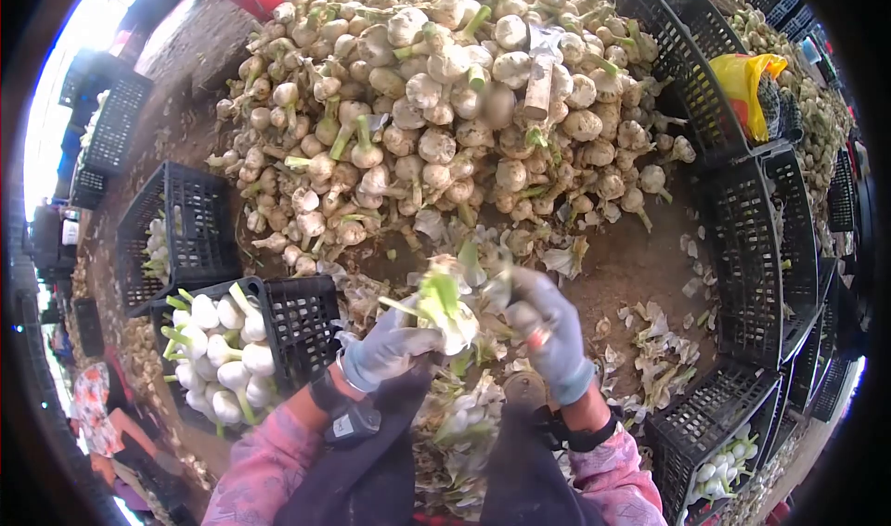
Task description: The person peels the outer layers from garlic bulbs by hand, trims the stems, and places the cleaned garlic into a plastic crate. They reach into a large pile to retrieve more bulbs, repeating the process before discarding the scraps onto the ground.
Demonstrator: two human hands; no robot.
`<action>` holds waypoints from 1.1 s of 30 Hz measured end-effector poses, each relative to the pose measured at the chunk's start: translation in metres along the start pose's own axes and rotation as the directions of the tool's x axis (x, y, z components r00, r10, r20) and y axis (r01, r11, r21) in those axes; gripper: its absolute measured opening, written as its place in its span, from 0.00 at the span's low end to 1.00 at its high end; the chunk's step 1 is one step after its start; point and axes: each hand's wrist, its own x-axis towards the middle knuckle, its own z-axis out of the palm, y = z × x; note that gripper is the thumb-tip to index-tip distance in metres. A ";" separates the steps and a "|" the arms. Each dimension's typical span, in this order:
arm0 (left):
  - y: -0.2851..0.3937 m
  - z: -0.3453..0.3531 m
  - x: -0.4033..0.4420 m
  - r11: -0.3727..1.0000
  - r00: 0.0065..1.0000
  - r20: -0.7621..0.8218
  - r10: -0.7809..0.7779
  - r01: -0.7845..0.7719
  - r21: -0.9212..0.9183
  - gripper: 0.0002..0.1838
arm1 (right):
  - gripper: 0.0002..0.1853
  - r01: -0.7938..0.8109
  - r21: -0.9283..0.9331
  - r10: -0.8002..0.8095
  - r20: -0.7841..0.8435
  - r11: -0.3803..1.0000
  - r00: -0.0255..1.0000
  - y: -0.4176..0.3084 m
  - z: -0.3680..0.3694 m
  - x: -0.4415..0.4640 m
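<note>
My left hand [382,350], in a pale work glove, is closed around a garlic bulb [452,324] with a green stem and loose, peeling skin. Just to the right of the bulb, apart from it, my gloved right hand [554,327] is curled shut. A blurred, thin shape shows at its fingertips and a reddish bit below the fingers, so what it grips is unclear. Beneath both hands, garlic skins [459,424] litter the ground between my legs. In front rises a big pile of unpeeled garlic [418,146].
A wooden-handled tool [538,90] lies on the pile. At left, a black crate [302,317] contains clean white garlic [218,350]. Black crates [742,238] line the right side, one with a yellow bag [742,85] by it. Another person [97,410] sits at far left.
</note>
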 end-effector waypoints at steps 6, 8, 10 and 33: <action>-0.002 0.007 0.009 0.984 0.995 -0.096 0.040 -0.022 0.178 0.38 | 0.18 0.192 -0.220 -0.180 0.072 0.957 0.981 -0.005 0.018 0.007; 0.003 0.010 0.009 0.939 0.994 -0.097 0.050 -0.013 0.345 0.37 | 0.12 0.170 -0.169 -0.174 -0.009 0.971 0.985 0.003 0.023 0.003; 0.002 0.014 0.009 0.944 0.993 -0.064 0.102 -0.076 0.320 0.36 | 0.12 0.121 -0.105 -0.128 -0.056 0.987 0.990 0.007 0.028 -0.001; 0.008 0.027 0.017 0.665 0.946 0.016 0.325 -0.240 0.707 0.27 | 0.29 -0.143 -0.408 0.158 0.004 0.902 0.987 0.070 -0.040 -0.008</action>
